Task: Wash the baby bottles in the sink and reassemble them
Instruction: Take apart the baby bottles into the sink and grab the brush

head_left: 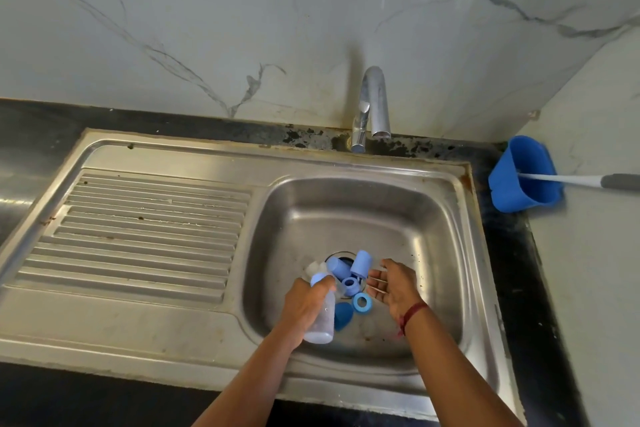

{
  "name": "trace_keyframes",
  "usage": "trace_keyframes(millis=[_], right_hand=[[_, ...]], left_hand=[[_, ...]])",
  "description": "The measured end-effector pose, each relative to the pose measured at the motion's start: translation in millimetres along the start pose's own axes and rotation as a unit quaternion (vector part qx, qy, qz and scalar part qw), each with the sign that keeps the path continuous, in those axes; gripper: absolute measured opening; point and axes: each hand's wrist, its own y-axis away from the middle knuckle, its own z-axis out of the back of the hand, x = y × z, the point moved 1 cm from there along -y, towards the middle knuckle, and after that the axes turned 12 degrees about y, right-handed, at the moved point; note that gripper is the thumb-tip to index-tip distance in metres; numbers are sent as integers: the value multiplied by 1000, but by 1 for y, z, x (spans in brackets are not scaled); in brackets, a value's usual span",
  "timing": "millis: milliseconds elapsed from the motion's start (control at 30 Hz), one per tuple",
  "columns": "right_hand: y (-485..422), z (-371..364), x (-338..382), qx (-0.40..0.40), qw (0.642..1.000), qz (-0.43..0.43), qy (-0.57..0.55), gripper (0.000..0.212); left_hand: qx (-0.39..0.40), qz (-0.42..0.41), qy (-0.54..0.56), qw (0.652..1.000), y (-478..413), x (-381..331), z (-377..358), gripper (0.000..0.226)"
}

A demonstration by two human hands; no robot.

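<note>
Bottle (322, 322) gripped in left hand (304, 305), neck partly hidden; right hand (394, 288) spread, palm up; caps (362, 263) half-cover drain (341, 254).

Left hand (304, 303) grips a clear baby bottle (320, 321), its blue collar end pointing into the steel sink (433, 218). Right hand (393, 288) is held open just beside it, palm turned left. Two blue caps (362, 263), two blue rings (362, 302) and a dark blue teardrop piece (343, 315) lie at the drain. A blue cup (524, 191) holding a long handle (571, 179) sits on the black desk (512, 253), right of the sink.
</note>
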Motion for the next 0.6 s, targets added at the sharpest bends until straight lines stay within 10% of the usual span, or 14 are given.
trace_keyframes(millis=[300, 600], right_hand=[[46, -10, 21, 124, 931, 188, 287, 41], [56, -4, 26, 172, 924, 197, 279, 40]], left_hand=[[69, -201, -189, 959, 16, -16, -9, 31], [34, -276, -238, 931, 13, -19, 0, 62]])
